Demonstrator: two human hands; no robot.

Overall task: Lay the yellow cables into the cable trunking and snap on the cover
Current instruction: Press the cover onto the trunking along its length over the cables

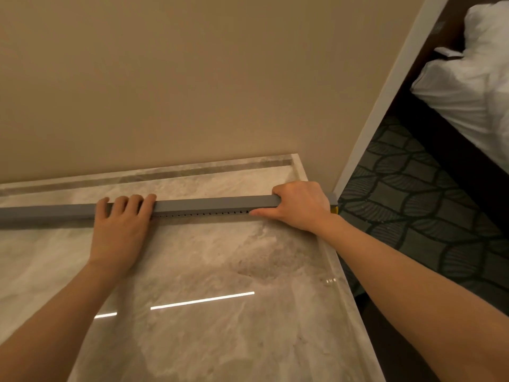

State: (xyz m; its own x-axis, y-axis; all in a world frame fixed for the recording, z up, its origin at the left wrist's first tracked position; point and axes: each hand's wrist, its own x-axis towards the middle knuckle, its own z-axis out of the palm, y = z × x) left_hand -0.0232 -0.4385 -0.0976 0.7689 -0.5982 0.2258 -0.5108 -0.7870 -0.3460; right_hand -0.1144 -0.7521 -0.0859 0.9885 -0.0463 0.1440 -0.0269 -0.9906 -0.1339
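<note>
A long grey cable trunking lies across the marble counter, running from the left edge to the counter's right end. Its grey cover sits on top; slotted teeth show along the front side between my hands. My left hand lies flat with straight fingers pressing down on the cover. My right hand grips the trunking near its right end, fingers curled over the top and thumb along the front. A bit of yellow cable peeks out at the right end; the rest is hidden inside.
A beige wall rises right behind the counter. The counter's right edge drops off to a dark patterned carpet. A bed with white linen stands at the far right.
</note>
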